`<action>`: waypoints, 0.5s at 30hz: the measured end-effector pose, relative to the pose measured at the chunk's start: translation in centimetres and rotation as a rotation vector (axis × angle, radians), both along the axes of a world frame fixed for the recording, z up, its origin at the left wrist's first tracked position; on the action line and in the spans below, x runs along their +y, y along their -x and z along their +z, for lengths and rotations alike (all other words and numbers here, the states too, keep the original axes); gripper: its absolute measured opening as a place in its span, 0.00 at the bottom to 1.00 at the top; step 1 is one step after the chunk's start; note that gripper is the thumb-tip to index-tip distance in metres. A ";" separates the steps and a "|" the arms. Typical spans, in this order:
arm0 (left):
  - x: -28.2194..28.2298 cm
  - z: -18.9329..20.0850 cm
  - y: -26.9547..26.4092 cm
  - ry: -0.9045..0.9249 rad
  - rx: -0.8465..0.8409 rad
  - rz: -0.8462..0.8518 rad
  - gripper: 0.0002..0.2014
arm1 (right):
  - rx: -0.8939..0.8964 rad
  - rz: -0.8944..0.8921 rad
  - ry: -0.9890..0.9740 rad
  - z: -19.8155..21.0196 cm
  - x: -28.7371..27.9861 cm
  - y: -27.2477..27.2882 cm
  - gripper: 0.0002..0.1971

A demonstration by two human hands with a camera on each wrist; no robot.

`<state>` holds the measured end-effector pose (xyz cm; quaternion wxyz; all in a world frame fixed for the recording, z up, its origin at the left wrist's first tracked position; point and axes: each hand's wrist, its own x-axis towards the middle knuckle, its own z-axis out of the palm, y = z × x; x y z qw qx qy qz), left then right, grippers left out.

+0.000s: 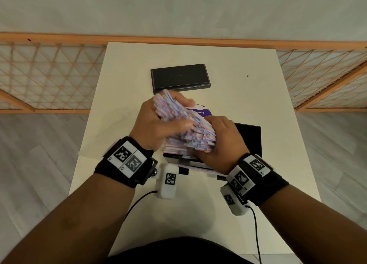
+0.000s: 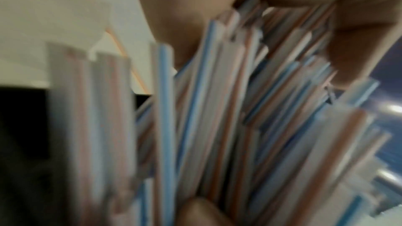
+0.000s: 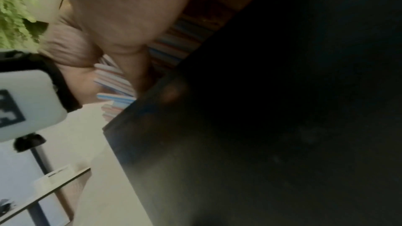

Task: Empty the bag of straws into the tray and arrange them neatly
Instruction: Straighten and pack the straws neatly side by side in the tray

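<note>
A thick bundle of red-and-blue striped white straws (image 1: 184, 124) is held slantwise above the near black tray (image 1: 249, 138). My left hand (image 1: 156, 122) grips its far end, fingers and thumb curled round it. My right hand (image 1: 224, 142) cups and holds the near end, low over the tray. More straws (image 1: 174, 147) lie flat in the tray beneath. The left wrist view is blurred and shows straws (image 2: 217, 109) fanned between fingers (image 2: 217, 6) and thumb. In the right wrist view, the palm (image 3: 130, 15) lies over straws (image 3: 180, 44) at the tray's wall (image 3: 282, 109).
The purple bag (image 1: 200, 111) lies on the white table (image 1: 258, 75) just beyond the hands. A second black tray (image 1: 179, 78) sits further back. An orange lattice rail (image 1: 49, 75) runs behind the table. Wrist camera cables hang near the table's front edge.
</note>
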<state>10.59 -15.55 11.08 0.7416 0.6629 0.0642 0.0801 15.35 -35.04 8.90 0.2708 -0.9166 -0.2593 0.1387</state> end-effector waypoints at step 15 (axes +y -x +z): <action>-3.5 -2.4 1.6 0.362 0.290 0.413 0.29 | 0.133 0.204 0.237 -0.4 -3.6 0.7 0.31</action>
